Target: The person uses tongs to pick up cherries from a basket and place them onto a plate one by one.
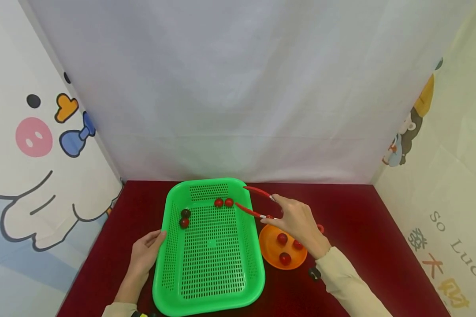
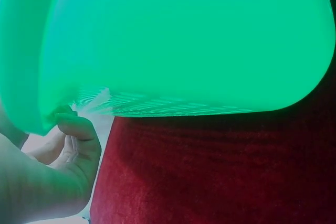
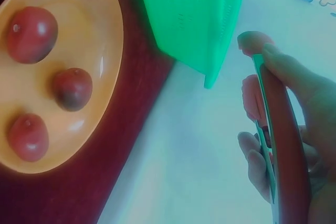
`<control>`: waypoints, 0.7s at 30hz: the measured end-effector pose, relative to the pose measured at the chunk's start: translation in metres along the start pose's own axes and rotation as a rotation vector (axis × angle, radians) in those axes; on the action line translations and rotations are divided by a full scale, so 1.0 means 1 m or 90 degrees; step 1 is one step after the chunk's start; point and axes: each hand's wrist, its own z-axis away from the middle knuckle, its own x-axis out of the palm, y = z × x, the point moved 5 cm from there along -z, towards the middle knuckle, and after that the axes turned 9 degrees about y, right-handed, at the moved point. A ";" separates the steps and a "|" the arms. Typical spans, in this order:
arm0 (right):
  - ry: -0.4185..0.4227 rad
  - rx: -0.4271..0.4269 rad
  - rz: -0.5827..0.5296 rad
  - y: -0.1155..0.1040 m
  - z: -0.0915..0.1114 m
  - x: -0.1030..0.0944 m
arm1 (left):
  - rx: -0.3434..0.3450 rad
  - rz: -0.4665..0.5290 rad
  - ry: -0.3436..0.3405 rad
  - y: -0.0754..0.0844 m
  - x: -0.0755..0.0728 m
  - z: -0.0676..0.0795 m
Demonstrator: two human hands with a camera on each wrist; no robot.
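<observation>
A green perforated basket [image 1: 212,301] lies on the dark red cloth, and my left hand [image 1: 144,253] holds its left rim. In the left wrist view, curled fingers [image 2: 79,129] sit beneath that rim. My right hand [image 1: 299,220] grips red tongs [image 1: 258,190] whose arms are spread, with the tips over the basket's right side and no tomato visible between them. Two red cherry tomatoes [image 1: 219,202] rest at the basket's far end; a red one [image 1: 184,223] and a darker one [image 1: 185,213] lie near its left wall.
An orange plate [image 1: 269,251] stands right of the basket, partly under my right hand, with several cherry tomatoes [image 3: 32,35] on it. White cloth walls [image 1: 242,110] enclose the back and both sides. A small dark object [image 1: 314,273] shows beside the right cuff.
</observation>
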 end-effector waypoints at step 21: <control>-0.075 -0.014 0.009 -0.008 -0.023 0.030 | 0.020 -0.016 -0.003 0.004 -0.002 -0.001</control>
